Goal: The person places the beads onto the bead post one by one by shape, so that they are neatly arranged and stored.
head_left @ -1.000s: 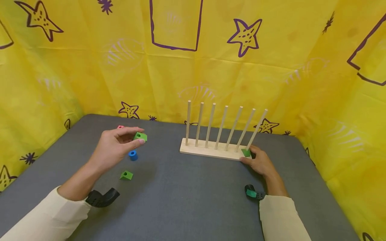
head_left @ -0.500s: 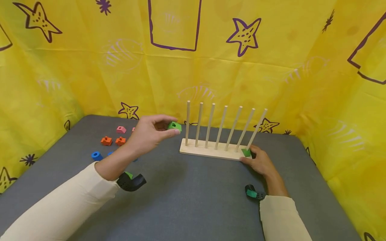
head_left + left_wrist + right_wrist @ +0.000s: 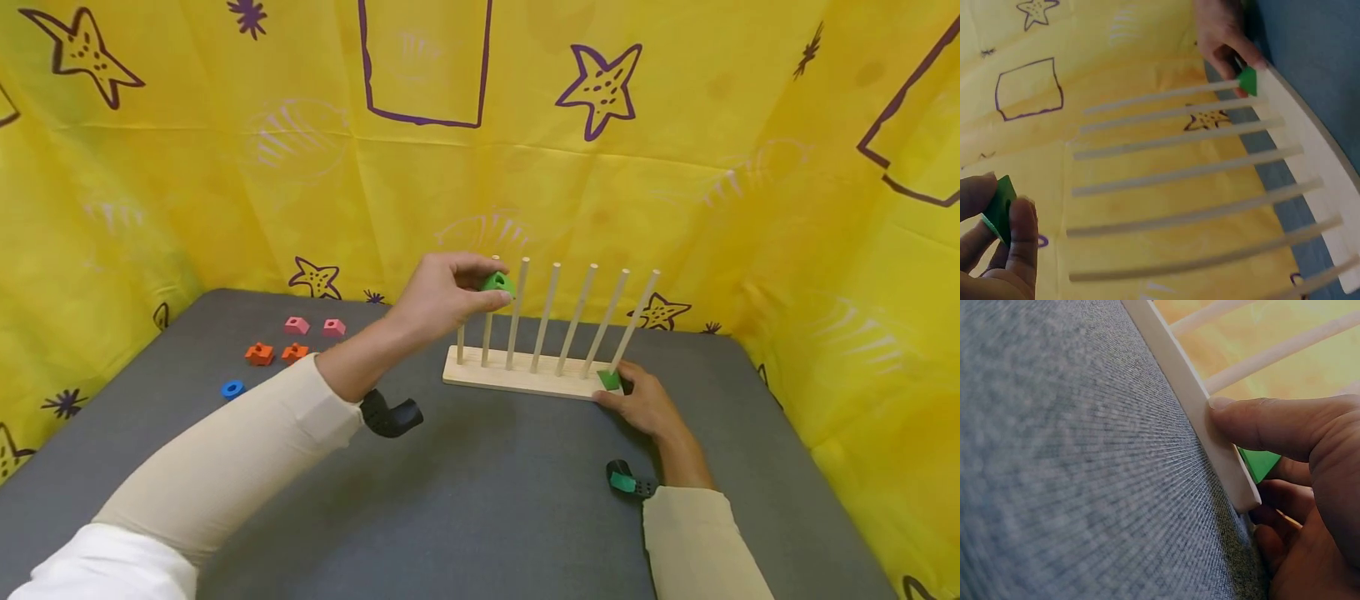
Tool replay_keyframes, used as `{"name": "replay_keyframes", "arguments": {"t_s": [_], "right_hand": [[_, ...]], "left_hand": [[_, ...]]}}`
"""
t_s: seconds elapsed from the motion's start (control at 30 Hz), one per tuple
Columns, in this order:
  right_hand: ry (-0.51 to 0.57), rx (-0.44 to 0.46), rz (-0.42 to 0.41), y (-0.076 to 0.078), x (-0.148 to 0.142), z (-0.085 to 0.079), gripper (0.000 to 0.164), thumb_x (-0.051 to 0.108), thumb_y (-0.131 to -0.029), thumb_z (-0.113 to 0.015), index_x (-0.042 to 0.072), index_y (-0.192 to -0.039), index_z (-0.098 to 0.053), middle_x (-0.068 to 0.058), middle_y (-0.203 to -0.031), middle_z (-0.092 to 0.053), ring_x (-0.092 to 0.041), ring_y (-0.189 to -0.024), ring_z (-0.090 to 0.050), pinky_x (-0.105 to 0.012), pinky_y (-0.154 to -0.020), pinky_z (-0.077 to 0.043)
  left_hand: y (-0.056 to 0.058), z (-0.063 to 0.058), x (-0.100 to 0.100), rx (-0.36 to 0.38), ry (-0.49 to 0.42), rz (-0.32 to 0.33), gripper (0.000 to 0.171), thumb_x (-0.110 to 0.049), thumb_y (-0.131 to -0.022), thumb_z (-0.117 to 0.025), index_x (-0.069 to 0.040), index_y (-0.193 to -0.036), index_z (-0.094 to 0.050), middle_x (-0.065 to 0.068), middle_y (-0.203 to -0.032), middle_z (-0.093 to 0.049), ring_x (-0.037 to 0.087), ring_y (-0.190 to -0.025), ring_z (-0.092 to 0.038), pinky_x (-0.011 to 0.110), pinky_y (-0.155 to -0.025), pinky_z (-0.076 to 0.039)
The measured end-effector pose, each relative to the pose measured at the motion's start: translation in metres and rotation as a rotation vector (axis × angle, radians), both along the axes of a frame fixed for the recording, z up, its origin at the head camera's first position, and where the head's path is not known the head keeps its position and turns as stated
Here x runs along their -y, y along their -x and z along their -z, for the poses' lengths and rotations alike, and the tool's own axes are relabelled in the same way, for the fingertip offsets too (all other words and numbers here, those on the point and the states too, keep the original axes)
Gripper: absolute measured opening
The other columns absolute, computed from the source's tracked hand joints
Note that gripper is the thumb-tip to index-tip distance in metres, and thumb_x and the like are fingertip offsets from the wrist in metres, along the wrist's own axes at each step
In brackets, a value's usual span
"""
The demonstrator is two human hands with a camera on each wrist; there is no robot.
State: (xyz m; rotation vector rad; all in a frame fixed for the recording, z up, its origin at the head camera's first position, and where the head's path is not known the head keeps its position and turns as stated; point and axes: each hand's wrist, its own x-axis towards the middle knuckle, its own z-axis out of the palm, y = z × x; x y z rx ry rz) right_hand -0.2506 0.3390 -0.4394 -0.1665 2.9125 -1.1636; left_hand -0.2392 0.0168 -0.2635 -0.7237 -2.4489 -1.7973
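Observation:
My left hand (image 3: 438, 298) pinches a green triangular block (image 3: 498, 284) with a hole through it, between thumb and fingers. It hovers in front of the upper part of the leftmost pegs; in the left wrist view the block (image 3: 1002, 209) is apart from the peg tips. A wooden peg rack (image 3: 517, 380) with several upright pegs stands on the table. On its rightmost peg, down at the base, sits another green block (image 3: 609, 381). My right hand (image 3: 647, 407) grips that end of the rack, with the thumb (image 3: 1260, 425) on the front edge and the fingers behind.
Left of the rack lie pink blocks (image 3: 296, 325), orange blocks (image 3: 259, 354) and a blue cylinder (image 3: 232, 389) on the grey table (image 3: 480, 500). The left sleeve (image 3: 247, 458) covers part of that area. A yellow printed curtain (image 3: 420, 183) hangs behind and beside the table.
My left hand has carried the green triangular block rightward and up, from above the loose blocks to the rack's left pegs. The right hand has kept its grip on the rack's end.

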Motion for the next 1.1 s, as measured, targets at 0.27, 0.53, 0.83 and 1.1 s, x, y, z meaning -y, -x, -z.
{"name": "replay_keyframes", "arguments": {"t_s": [0.27, 0.53, 0.83, 1.1], "right_hand": [[0.006, -0.023, -0.016, 0.001, 0.001, 0.0, 0.061, 0.021, -0.087, -0.073, -0.009, -0.135, -0.049, -0.029, -0.141, -0.04, -0.048, -0.13, -0.032, -0.061, -0.105, -0.022], [0.023, -0.003, -0.013, 0.001, 0.0, -0.002, 0.06, 0.023, -0.087, -0.073, -0.007, -0.134, -0.05, -0.028, -0.142, -0.04, -0.048, -0.131, -0.032, -0.061, -0.106, -0.022], [0.037, -0.02, -0.027, 0.0, -0.003, 0.0, 0.058, 0.023, -0.088, -0.072, -0.009, -0.131, -0.051, -0.029, -0.14, -0.042, -0.046, -0.128, -0.036, -0.059, -0.105, -0.025], [0.052, -0.064, -0.05, 0.0, -0.004, 0.0, 0.051, 0.019, -0.087, -0.072, -0.008, -0.127, -0.056, -0.028, -0.137, -0.045, -0.046, -0.127, -0.038, -0.057, -0.104, -0.028]], "left_hand": [[0.011, -0.016, -0.053, -0.016, -0.107, 0.109, 0.029, -0.01, -0.089, -0.071, -0.004, -0.117, -0.067, 0.005, -0.099, -0.067, 0.018, -0.09, -0.063, 0.03, -0.077, -0.052], [0.018, -0.023, -0.104, 0.018, -0.102, 0.134, 0.034, -0.008, -0.09, -0.07, -0.004, -0.123, -0.065, 0.002, -0.104, -0.066, 0.013, -0.093, -0.063, 0.022, -0.077, -0.051], [0.033, -0.011, -0.148, -0.015, -0.066, 0.08, 0.033, -0.015, -0.091, -0.07, -0.01, -0.123, -0.065, -0.006, -0.1, -0.065, 0.005, -0.087, -0.061, 0.017, -0.071, -0.05], [0.04, -0.004, -0.167, -0.068, 0.022, 0.041, 0.032, -0.02, -0.092, -0.069, -0.013, -0.123, -0.065, -0.006, -0.106, -0.063, 0.005, -0.091, -0.057, 0.015, -0.069, -0.048]]}}
